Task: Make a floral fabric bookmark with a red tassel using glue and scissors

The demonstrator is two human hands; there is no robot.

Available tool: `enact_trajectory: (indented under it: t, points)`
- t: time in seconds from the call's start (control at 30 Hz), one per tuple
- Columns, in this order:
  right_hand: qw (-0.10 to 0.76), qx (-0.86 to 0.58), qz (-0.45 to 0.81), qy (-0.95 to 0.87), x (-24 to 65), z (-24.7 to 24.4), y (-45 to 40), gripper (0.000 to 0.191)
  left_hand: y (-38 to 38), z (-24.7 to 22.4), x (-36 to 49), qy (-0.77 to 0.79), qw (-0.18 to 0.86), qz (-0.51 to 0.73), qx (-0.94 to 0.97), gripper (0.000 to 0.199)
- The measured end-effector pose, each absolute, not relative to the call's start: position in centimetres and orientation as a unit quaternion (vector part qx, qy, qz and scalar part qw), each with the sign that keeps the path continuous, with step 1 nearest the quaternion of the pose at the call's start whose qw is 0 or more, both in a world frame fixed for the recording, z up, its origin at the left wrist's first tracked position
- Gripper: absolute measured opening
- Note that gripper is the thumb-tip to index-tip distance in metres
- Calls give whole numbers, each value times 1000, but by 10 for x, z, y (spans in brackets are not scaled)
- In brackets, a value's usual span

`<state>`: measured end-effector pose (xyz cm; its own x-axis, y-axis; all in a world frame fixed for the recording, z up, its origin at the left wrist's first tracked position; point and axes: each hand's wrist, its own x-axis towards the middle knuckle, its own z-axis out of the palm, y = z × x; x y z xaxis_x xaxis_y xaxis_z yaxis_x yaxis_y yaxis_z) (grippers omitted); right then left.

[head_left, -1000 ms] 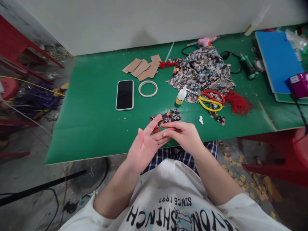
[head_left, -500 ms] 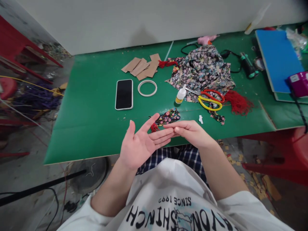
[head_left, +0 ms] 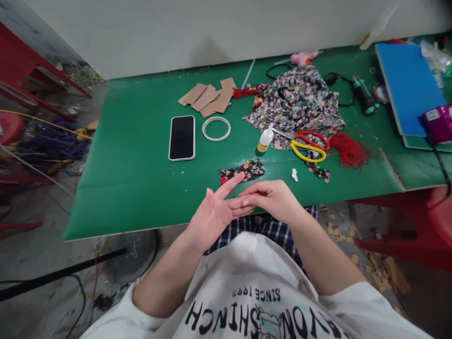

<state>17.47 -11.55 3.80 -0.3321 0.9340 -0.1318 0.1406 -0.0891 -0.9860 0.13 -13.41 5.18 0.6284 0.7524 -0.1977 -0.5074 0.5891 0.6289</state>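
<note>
My left hand (head_left: 214,215) is palm up above the table's front edge, its fingers stretched out and holding nothing. With thumb and fingers closed, my right hand (head_left: 271,200) pinches the fingers of the left hand near their tips. Just beyond the hands lies a strip of black floral fabric (head_left: 252,170) with a bit of red thread (head_left: 223,180) at its left end. Behind that, a small white glue bottle (head_left: 265,139) with a yellow label stands upright beside scissors (head_left: 309,147) with red and yellow handles. A small white scrap (head_left: 294,175) rests right of the strip.
On the green table (head_left: 134,188) are a phone (head_left: 182,138), a roll of tape (head_left: 216,129), cardboard pieces (head_left: 208,98), crumpled floral fabric (head_left: 300,101), red thread (head_left: 349,150), a pink glue gun (head_left: 302,58) and a blue folder (head_left: 406,89). A red stool (head_left: 406,235) stands at right.
My left hand has drawn in slightly to the right and its fingers are a little more bent. My right hand's pinch has shifted along the left fingers. The table items have not moved.
</note>
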Motion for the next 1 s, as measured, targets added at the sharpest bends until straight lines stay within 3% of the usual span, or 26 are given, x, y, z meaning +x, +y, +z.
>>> enact_trajectory:
  t: [0.17,0.37,0.53,0.73,1.0]
  points:
    - [346,-386,652,-554,187,34,-112,18,-128,57,-8,212,865,354,285,69]
    - [406,-306,767,-390,193,24,-111,32,-119,64,-16,251,827,406,298,60]
    - [433,-303,763,-372,190,24,-110,37,-115,65,-10,286,806,434,284,52]
    - [483,-409,700,-331,186,30,-110,21,-116,56,-5,275,815,436,263,50]
    - [507,-455,682,-267,180,28,-112,25,-117,52,1,291,827,427,223,48]
